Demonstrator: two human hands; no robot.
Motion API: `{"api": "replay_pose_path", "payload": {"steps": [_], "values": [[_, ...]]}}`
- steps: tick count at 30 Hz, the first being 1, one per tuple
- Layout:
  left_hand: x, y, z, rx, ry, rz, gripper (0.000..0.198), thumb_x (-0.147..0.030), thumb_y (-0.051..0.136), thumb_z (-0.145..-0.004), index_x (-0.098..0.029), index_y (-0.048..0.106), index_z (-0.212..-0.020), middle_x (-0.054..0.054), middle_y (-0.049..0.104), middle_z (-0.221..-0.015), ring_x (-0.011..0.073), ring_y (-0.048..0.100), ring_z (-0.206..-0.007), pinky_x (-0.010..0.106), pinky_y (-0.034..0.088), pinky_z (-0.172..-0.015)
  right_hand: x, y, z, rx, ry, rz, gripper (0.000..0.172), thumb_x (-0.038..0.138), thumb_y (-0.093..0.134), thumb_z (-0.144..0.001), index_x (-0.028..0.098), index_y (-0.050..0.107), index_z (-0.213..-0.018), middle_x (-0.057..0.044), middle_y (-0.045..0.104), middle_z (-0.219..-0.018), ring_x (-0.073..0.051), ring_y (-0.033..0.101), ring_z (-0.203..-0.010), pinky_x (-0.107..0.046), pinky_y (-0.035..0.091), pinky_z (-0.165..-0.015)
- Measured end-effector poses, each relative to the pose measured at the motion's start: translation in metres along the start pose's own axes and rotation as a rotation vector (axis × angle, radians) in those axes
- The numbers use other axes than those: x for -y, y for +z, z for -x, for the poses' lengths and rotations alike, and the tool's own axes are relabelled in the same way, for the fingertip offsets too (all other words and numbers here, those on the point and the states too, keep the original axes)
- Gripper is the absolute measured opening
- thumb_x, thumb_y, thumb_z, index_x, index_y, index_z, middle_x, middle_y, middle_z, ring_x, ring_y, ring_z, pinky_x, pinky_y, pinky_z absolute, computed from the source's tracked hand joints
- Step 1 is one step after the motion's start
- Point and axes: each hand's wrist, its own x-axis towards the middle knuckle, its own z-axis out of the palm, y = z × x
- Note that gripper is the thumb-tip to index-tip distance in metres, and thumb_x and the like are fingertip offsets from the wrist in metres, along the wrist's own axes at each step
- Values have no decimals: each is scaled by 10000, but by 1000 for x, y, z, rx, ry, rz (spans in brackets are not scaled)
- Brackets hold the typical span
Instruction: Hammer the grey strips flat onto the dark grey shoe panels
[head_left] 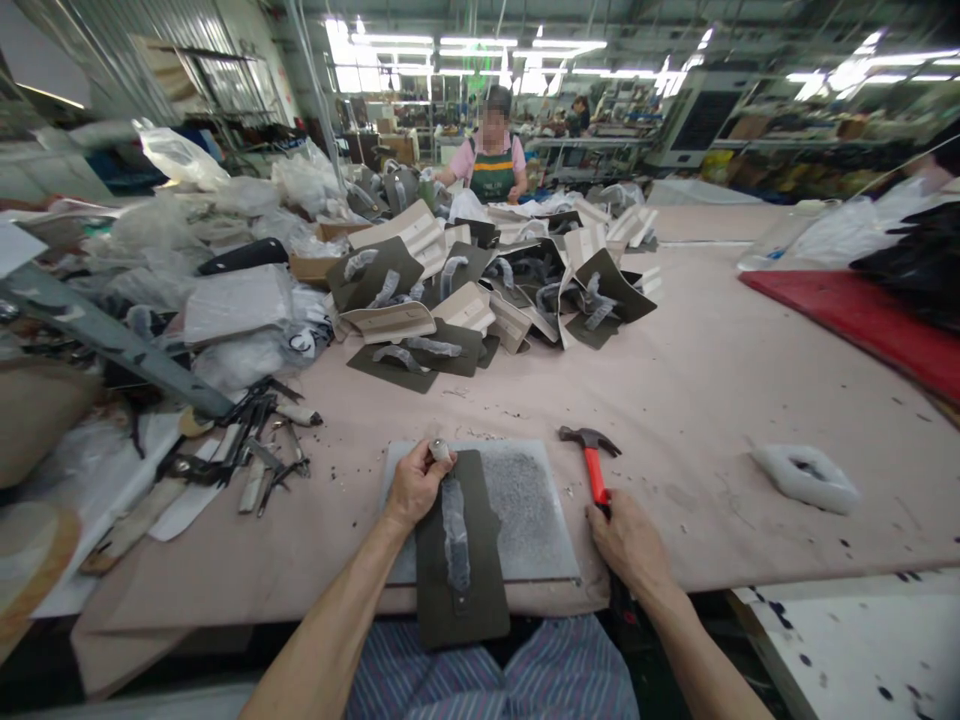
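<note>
From where I stand, a jumble of hand tools [259, 455] lies well to the left of the person's left hand [412, 488]. That hand is closed, thumb and fingers pinching a small metal-topped piece [440, 451] at the upper end of a dark panel [480, 560]. Just below the fingers, a plastic-wrapped handle [455, 535] runs down the panel, whose near end juts past the table edge. Farther beyond the hand is a heap of similar panels [457, 340]. Right of it, a grey slab [529, 500] sits under the panel. The right hand [631, 542] is wrapped around a hammer [595, 472], head pointing away; a white pad [806, 478] lies farther right.
</note>
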Motion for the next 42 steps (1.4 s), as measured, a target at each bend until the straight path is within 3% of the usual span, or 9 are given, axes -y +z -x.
{"api": "replay_pose_path", "payload": {"steps": [7,12,19,24,28,32,35,37,42], "values": [[1,1,0,-23,18,-9,199,-333,665,-813,-165,661,-920,52,753,-889,185,710,-848,279,543,-809,5,-9,-21,86,177,-446,248,258,598,-766,164,611,-996,-53,612,-758,-250,612,-849,-307,373,-700],[-3,4,4,-23,42,-89,138,-268,630,-817,-184,660,-923,50,763,-906,190,715,-859,273,539,-795,16,-20,-18,181,222,-757,72,205,568,-701,207,507,-740,5,509,-583,-170,527,-571,-274,394,-561],[-3,5,12,-13,139,-246,174,-239,608,-819,-201,691,-967,35,758,-922,188,694,-859,279,524,-803,71,-65,19,241,70,-1171,242,446,422,-898,225,439,-804,64,431,-602,-79,319,-397,-212,287,-395],[-3,5,13,5,135,-247,171,-230,589,-825,-212,698,-956,34,754,-909,193,687,-843,289,515,-791,111,-83,50,-147,-486,-661,323,474,392,-967,217,490,-800,26,488,-582,-115,420,-480,-248,272,-476],[-5,5,13,-10,117,-262,151,-227,588,-819,-220,701,-919,28,747,-834,195,683,-779,282,505,-735,127,-98,50,-60,-674,-180,225,337,410,-967,217,544,-832,11,525,-563,-115,392,-438,-283,197,-480],[-5,5,14,11,117,-259,158,-239,590,-829,-218,699,-941,34,754,-875,197,685,-819,279,503,-758,135,-142,51,-281,-667,-332,297,412,381,-991,229,470,-775,26,492,-563,-113,385,-455,-267,213,-484],[-4,5,13,14,112,-266,171,-238,599,-826,-219,695,-965,35,756,-903,198,680,-832,282,496,-780,138,-147,56,-537,-557,-579,321,434,290,-1020,231,455,-834,14,512,-623,-126,438,-509,-256,274,-509],[-3,4,13,14,108,-272,174,-234,598,-825,-218,695,-969,33,753,-900,196,676,-826,279,491,-777,135,-128,58,-464,-555,-530,330,416,273,-1019,225,466,-833,9,512,-610,-123,420,-490,-260,257,-502],[-2,4,13,26,120,-287,209,-210,590,-815,-234,699,-992,6,733,-839,182,656,-786,262,479,-740,113,-80,48,55,-577,-102,253,373,378,-978,220,526,-842,-5,558,-582,-130,421,-456,-288,177,-492]]}}
